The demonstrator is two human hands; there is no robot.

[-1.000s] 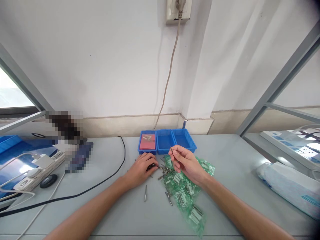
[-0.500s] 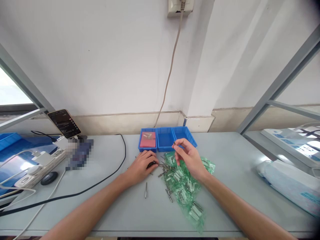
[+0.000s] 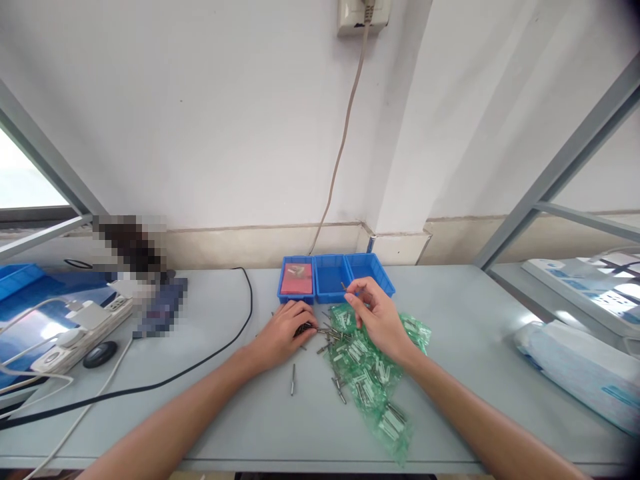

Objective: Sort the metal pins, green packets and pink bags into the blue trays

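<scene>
My right hand [image 3: 376, 315] is raised a little over the table and pinches a small metal pin [image 3: 344, 287] between thumb and fingertips, just in front of the middle blue bin [image 3: 330, 278]. My left hand [image 3: 284, 331] rests palm down on the table with curled fingers on a dark little part at the edge of a heap of loose metal pins [image 3: 330, 335]. Green plastic packets [image 3: 370, 380] holding more pins lie under and in front of my right hand. One loose pin [image 3: 293, 379] lies nearer to me.
Three blue bins stand in a row by the wall; the left bin [image 3: 297, 279] holds a red pad. A black cable [image 3: 210, 357] crosses the table. A white power strip [image 3: 75, 337] sits at far left, a wrapped white bundle [image 3: 580, 370] at right.
My right hand has moved with the pin from over the heap toward the middle blue bin and dropped slightly. My left hand has stayed put.
</scene>
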